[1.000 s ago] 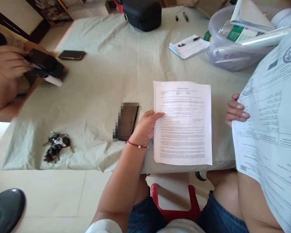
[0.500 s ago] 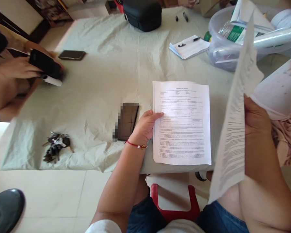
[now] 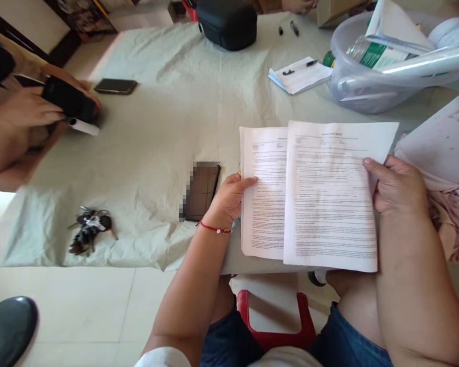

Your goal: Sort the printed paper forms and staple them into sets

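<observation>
At the near edge of the cloth-covered table [image 3: 156, 137], in the head view, the person's left hand [image 3: 230, 196] pinches the left margin of a stack of printed sheets [image 3: 263, 204], thumb on top and fingers mostly hidden beneath. The right hand [image 3: 400, 183] is clamped on the right edge of a printed page [image 3: 331, 204] — thumb on the front, fingers behind. That page covers the right part of the stack; whether the two touch, I cannot tell.

Just beside the left wrist, which wears a red bracelet [image 3: 220, 231], lies a dark flat item [image 3: 203, 193], partly pixelated. A bunch of keys [image 3: 92, 229] rests farther left. Beyond the page stands a clear plastic tub [image 3: 363, 89] with papers and a bottle inside, and next to it lie folded papers [image 3: 306, 77] with a black pen [image 3: 312, 63] on top.

Across at the left, another person's hand [image 3: 34, 109] holds a dark object [image 3: 66, 99] — near a phone [image 3: 116, 86] on the cloth.
</observation>
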A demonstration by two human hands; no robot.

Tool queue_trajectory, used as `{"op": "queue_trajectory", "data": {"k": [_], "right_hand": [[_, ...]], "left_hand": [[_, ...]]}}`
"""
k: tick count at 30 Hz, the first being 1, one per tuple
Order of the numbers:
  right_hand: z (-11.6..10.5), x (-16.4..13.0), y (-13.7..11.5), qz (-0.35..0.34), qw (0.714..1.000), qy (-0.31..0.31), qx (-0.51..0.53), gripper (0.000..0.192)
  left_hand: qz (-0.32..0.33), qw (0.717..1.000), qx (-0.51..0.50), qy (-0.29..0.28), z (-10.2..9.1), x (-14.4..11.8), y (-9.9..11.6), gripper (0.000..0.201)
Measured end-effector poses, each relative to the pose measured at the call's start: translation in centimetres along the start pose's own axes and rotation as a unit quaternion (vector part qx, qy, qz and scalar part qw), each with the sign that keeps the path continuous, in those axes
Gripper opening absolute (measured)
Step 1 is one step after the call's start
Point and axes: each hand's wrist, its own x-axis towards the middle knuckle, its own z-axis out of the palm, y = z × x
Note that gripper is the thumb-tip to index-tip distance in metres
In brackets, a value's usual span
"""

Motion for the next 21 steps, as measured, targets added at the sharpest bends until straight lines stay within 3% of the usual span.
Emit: {"op": "queue_trajectory", "data": {"k": [4, 9, 13, 16, 21], "right_hand": [[-0.2, 0.0, 0.2, 0.002, 0.999, -0.014, -0.034, 0.048], [0.1, -0.7, -0.3, 0.089, 0.99, -0.097, -0.047, 0.064], [0.8, -1.6, -0.4, 0.13, 0.98, -0.139, -0.066, 0.063], [1.0, -1.7, -0.1, 0.131, 0.976, -0.161, -0.069, 0.059], [0.6, -1.1, 0.5, 0.08, 0.987, -0.122, -0.073, 0.051]], "left_hand": [[0.003, 1.0, -0.009, -0.005, -0.2, 0.1, -0.2, 0.027], [0.002, 1.0, -0.025, 0.0, 0.5, 0.2, -0.6, 0.035], [0.003, 1.0, -0.017, -0.005, 1.5, 0.2, -0.9, 0.038], [-0.006, 1.0, -0.009, -0.018, 1.9, 0.2, -1.0, 0.041], [0.0, 0.999, -0.032, -0.004, 1.5, 0.4, -0.9, 0.036]]}}
